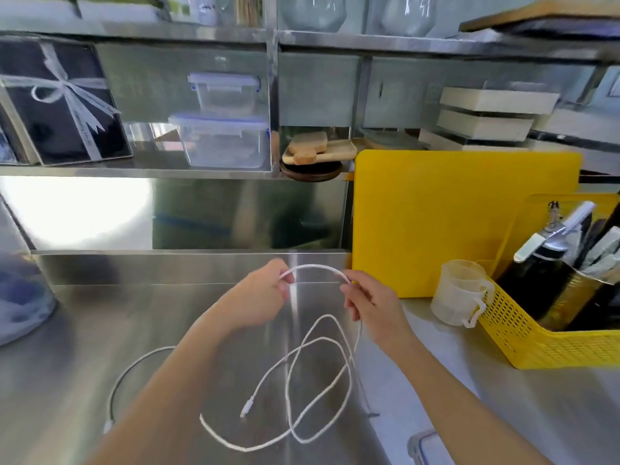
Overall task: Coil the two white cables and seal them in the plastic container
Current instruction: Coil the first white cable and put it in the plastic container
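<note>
Both my hands hold one white cable [315, 267] above the steel counter. My left hand [265, 297] pinches one end of a short arch of it, and my right hand [365, 302] pinches the other side. From the right hand the cable hangs down into loose loops [318, 391] on the counter, with its plug [246, 407] lying free. A second white cable [134, 367] curves on the counter at the left, partly hidden under my left forearm. A corner of a plastic container [421, 446] with a blue-edged rim shows at the bottom edge.
A yellow cutting board [463, 216] leans against the back right. A yellow perforated basket [550, 337] with utensils and a translucent measuring cup [459, 290] stand on the right. Two lidded plastic containers [221, 139] sit on the shelf above. A blue-patterned object [23, 297] is at far left.
</note>
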A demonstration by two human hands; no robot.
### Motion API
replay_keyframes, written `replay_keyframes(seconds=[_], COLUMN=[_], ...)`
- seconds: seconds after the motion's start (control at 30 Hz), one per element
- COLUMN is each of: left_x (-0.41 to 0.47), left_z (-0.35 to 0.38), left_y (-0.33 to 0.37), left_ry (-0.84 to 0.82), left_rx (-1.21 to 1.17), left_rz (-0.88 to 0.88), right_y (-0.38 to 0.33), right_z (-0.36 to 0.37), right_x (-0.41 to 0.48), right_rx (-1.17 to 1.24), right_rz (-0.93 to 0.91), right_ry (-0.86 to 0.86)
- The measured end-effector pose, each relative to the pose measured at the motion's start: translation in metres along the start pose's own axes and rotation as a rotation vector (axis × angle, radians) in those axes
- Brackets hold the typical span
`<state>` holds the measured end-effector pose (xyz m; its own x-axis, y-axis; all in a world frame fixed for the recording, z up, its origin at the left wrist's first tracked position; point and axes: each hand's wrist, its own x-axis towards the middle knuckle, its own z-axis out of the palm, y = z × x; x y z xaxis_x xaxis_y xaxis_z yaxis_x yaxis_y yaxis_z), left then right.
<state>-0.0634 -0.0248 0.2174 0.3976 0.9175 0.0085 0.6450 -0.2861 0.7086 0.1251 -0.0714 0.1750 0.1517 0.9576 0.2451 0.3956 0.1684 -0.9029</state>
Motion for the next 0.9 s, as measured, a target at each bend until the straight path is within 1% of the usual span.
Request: replay_keyframes(seconds=[0.03, 0.1, 0.17, 0.33, 0.43, 0.5, 0.63, 0.73, 0.83, 0.9], left_x=[-0.009, -0.024, -0.036, -0.049, -0.054, -0.055, -0.06, -0.067, -0.073, -0.077], left_z=[-0.002, -0.008, -0.02, -0.057, -0.078, -0.091, -0.103, -0.107, -0.118, -0.124], left_y=[0.007, 0.021, 0.035, 0.067, 0.083, 0.089, 0.088, 0.082, 0.077, 0.075], left_ry=[-0.093, -0.152, -0.109, 0.002, 0.069, 0.146, 0.297, 0.364, 0.447, 0.477], left_rx=[-0.064, -0.287, -0.544, -0.823, -1.076, -1.239, -1.375, -1.469, -1.544, -1.528], left_rz=[-0.015, -0.03, -0.018, 0.113, 0.166, 0.187, 0.213, 0.241, 0.262, 0.272], right_y=[-0.009, -0.026, -0.039, -0.049, -0.055, -0.062, -0.077, -0.075, -0.063, -0.058], right_z=[-0.002, -0.004, -0.006, -0.004, -0.006, -0.01, -0.022, -0.024, -0.022, -0.022], right_x=[0.001, 0.001, -0.001, -0.014, -0.02, -0.021, -0.023, -0.026, -0.032, -0.037], right_rx=[-0.018, -0.027, 0.01, 0.161, 0.301, 0.366, 0.427, 0.355, 0.346, 0.288], right_rz=[-0.039, -0.094, -0.117, -0.091, -0.064, -0.075, -0.114, -0.113, -0.079, -0.103], right_ry=[-0.006, -0.009, 0.014, 0.038, 0.075, 0.112, 0.173, 0.176, 0.181, 0.234])
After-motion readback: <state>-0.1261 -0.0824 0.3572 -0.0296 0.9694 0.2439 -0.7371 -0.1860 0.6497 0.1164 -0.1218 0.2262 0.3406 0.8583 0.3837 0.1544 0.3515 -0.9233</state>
